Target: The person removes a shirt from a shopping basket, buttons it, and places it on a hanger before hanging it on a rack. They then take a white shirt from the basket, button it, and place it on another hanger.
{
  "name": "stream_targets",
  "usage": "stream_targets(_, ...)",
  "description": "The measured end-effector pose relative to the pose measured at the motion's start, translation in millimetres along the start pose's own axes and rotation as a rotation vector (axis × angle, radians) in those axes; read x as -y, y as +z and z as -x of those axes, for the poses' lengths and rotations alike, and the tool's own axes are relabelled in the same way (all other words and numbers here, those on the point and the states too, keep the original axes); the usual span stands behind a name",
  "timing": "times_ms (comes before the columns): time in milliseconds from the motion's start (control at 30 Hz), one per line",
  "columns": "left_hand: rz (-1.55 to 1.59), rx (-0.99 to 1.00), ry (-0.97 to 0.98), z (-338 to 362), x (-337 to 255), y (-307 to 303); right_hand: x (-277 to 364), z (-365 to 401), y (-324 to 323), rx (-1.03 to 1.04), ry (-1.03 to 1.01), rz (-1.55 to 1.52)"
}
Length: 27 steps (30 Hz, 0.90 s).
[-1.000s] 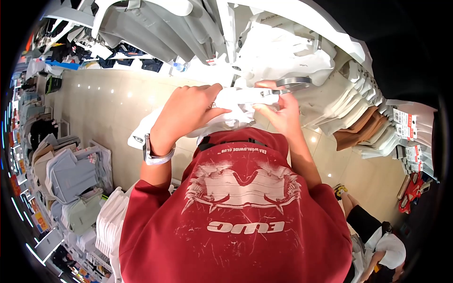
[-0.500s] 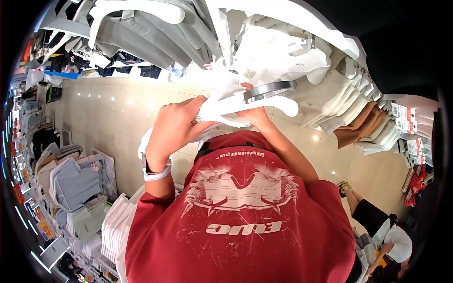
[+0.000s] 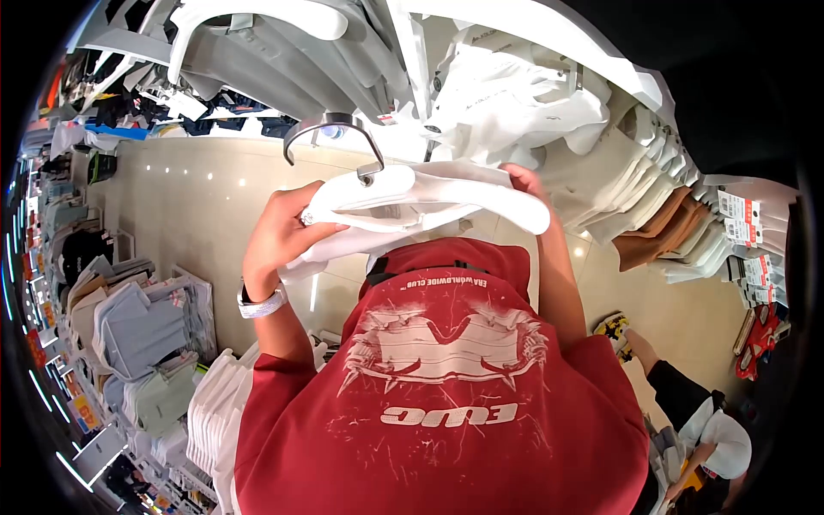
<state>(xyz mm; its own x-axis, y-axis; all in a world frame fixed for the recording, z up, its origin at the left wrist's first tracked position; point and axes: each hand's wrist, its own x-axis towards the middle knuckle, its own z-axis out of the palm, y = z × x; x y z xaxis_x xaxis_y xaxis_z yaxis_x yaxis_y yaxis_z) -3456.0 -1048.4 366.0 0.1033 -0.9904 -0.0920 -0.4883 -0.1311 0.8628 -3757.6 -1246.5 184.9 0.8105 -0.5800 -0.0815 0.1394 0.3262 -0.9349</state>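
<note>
A white hanger point(image 3: 506, 206) with a dark metal hook lies across the view in front of my chest, its hook pointing away from me. White fabric point(image 3: 446, 170) is around and behind it. My left hand point(image 3: 287, 225) is closed on the white garment's neckline by the hanger's left part, thumb and fingers pinched together. At the hanger's right end, my right hand point(image 3: 525, 182) is closed on the fabric just behind the arm, its fingers partly hidden.
Grey garments point(image 3: 292, 64) hang at the top, white shirts point(image 3: 515, 86) beside them. Cream and brown clothes point(image 3: 665, 219) hang at right. Folded shirts point(image 3: 142, 330) are at left, more white ones point(image 3: 215, 412) below. A person point(image 3: 725, 442) is at lower right. Tiled floor point(image 3: 215, 197) shows between.
The hanger has turned, its hook moving from the right to the upper left. My right hand has moved right, out to the hanger's end. My left hand has shifted slightly left and down.
</note>
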Motion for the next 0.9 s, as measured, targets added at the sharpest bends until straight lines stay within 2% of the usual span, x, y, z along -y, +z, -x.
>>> stream_targets(67,0.02,0.011,-0.037,0.3,-2.0,-2.4,-2.9,2.3,-7.2,-0.13,0.075,-0.061)
stream_targets(100,0.04,0.021,-0.076,0.8,-3.2,-3.8,-3.1,6.1,-11.5,-0.129,0.076,-0.06)
stream_targets(167,0.033,0.056,-0.096,2.4,-1.5,-9.8,6.1,17.4,-12.5,-0.242,0.026,0.063)
stream_targets(333,-0.004,0.079,-0.144,0.5,-1.1,-13.5,35.4,37.5,-2.1,-0.264,-0.111,0.3)
stream_targets(433,-0.079,0.039,-0.095,3.7,4.2,-19.1,39.6,52.8,-10.4,-0.39,-0.141,0.631)
stream_targets(467,-0.082,-0.061,-0.148,8.4,6.3,-24.6,40.3,63.2,-24.1,-0.391,-0.142,0.631)
stream_targets(500,-0.085,-0.16,-0.2,13.0,8.5,-30.4,42.6,75.5,-41.6,-0.488,-0.141,0.547)
stream_targets(533,-0.086,-0.161,-0.197,17.2,10.1,-37.9,50.4,77.7,-43.9,-0.583,-0.141,0.461)
stream_targets(567,-0.078,-0.154,-0.195,21.0,10.7,-46.6,54.6,75.8,-44.3,-0.584,-0.145,0.462)
stream_targets(633,-0.072,-0.134,-0.195,24.4,11.0,-48.2,64.9,72.5,-37.3,-0.437,-0.072,0.339)
stream_targets(700,-0.11,-0.096,-0.087,21.5,11.8,-40.2,63.8,49.8,-10.2,-0.322,-0.012,0.302)
stream_targets(767,-0.158,-0.05,-0.067,13.9,2.4,-29.6,36.2,25.7,-9.2,-0.153,0.06,0.172)
stream_targets(833,-0.21,-0.002,-0.085,10.4,-1.2,-17.3,1.2,4.7,-12.0,-0.075,0.217,0.216)
stream_targets(900,-0.279,0.043,-0.046,7.6,-0.2,-9.6,-10.6,-7.9,0.5,-0.042,0.251,0.12)
